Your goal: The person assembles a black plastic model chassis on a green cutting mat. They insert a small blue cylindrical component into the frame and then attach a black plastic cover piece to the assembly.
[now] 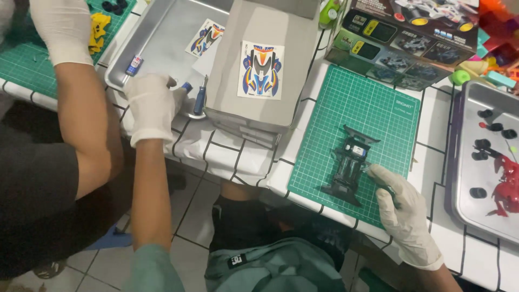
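Observation:
A black toy car chassis (348, 165) lies on a green cutting mat (373, 103). My right hand (405, 213), in a white glove, rests on the mat's near right corner. It grips a thin dark tool (385, 186) whose tip touches the chassis's right side. My left hand (153, 105), also gloved, reaches to the near edge of a metal tray (157, 38). Its fingers are curled around a small blue-tipped item (186, 86), next to a blue-handled screwdriver (200, 98).
A grey box (270, 108) carrying a sticker sheet (261, 70) sits in the tray. Another person's gloved hand (62, 27) and arm are at the left, over a second green mat. The right tray (476, 162) holds black wheels and red parts. A toy car package (411, 38) stands behind.

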